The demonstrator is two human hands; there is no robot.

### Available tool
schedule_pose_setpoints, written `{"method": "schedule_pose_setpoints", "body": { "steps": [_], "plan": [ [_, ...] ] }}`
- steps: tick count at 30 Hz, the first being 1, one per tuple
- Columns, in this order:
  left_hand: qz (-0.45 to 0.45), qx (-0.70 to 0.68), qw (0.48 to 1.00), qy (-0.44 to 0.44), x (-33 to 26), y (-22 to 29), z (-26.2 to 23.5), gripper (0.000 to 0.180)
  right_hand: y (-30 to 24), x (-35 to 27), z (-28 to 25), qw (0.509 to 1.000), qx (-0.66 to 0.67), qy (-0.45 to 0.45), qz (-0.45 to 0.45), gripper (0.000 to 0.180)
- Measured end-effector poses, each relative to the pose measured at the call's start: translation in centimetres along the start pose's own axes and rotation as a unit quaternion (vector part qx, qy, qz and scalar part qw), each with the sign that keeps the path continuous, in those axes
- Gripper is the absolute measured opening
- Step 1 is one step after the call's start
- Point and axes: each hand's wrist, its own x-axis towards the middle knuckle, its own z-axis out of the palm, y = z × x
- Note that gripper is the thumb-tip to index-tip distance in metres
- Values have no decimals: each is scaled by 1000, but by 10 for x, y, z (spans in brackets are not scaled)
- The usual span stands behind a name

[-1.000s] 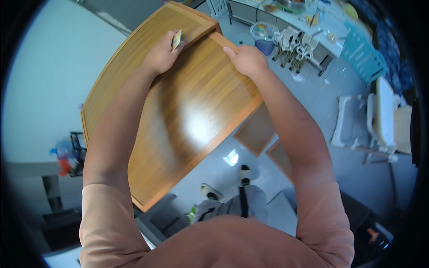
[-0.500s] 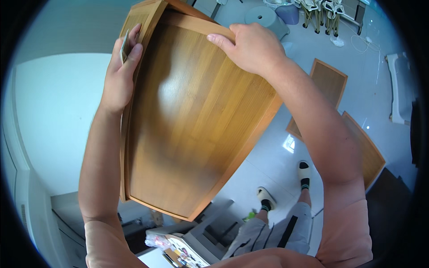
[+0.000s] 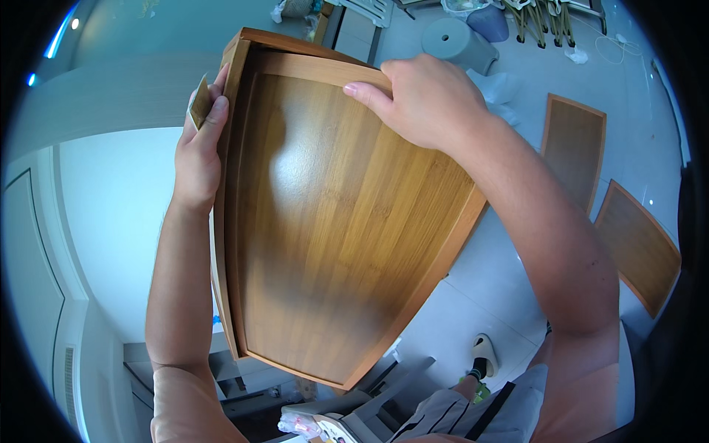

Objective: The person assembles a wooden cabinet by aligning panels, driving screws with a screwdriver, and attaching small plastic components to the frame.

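Observation:
A large wooden piece with a framed, glossy panel [image 3: 340, 214] fills the middle of the view, standing up close to me. At its left a wooden side frame [image 3: 235, 148] runs along the panel, with a dark gap between them. My left hand [image 3: 198, 159] is closed at the upper part of that side frame. Between its fingers and thumb is a thin folded sheet [image 3: 200, 105], tan on one face and pale at the edge. My right hand [image 3: 425, 100] grips the panel's top rail, thumb on the near face; its other fingers are hidden behind the rail.
Two framed wooden boards [image 3: 574, 148], [image 3: 641, 247] lie on the tiled floor to the right. A grey round-topped stool [image 3: 458, 43] stands beyond my right hand, near folded metal legs [image 3: 539, 22]. My slippered foot [image 3: 484, 354] and a grey chair [image 3: 384, 402] are below.
The view has shifted, so the wooden piece and floor boards sit farther right and lower. Both hands keep their places on the wood. The folded sheet shows more of its tan face.

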Motion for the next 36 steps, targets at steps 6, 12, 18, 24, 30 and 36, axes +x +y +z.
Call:
{"method": "schedule_pose_setpoints", "body": {
  "steps": [6,12,18,24,30,36],
  "plan": [
    [6,-40,999,17,-4,12,14,48,9,11,7,999,-10,26,-35,55],
    [27,25,999,-14,-4,10,5,46,9,11,18,995,89,48,-16,54],
    [10,34,999,27,-5,13,9,46,9,12,27,988,114,100,-2,52],
    [4,22,999,40,-5,12,13,47,9,16,18,988,149,29,-1,58],
    [7,23,999,29,-2,10,7,45,-1,22,26,976,204,80,-13,62],
    [14,4,1000,19,1,4,1,28,-6,21,20,982,183,45,17,66]
  ]
}}
